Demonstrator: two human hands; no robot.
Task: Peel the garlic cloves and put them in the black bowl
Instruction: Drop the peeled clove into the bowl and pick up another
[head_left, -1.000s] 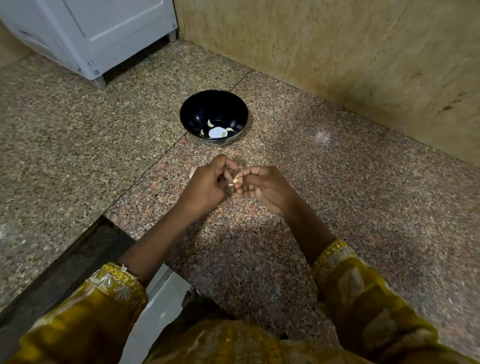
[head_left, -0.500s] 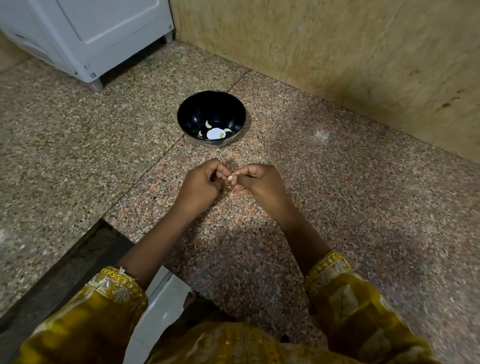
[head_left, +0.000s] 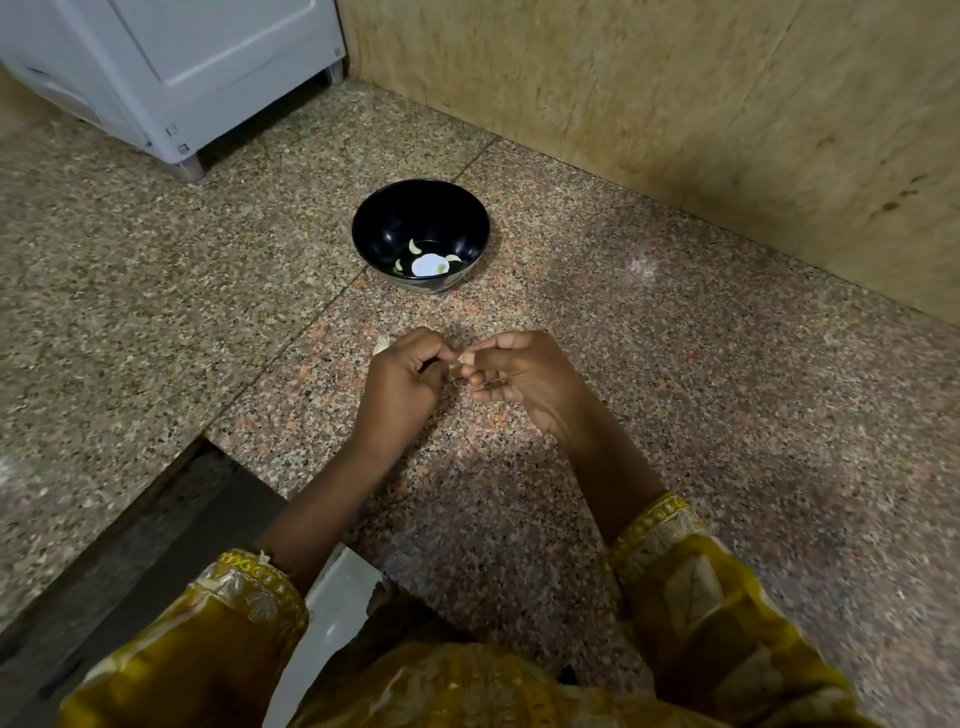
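Fingertips of my left hand (head_left: 402, 384) and right hand (head_left: 524, 379) curl in tight, pinching one small garlic clove (head_left: 460, 364) between them. Just beyond, the black bowl (head_left: 395, 218) sits on the speckled floor (head_left: 675, 389), a few peeled cloves (head_left: 414, 246) inside.

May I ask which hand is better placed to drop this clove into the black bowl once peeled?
Likely left: the left hand sits nearly straight before the black bowl; the right hand is offset sideways.
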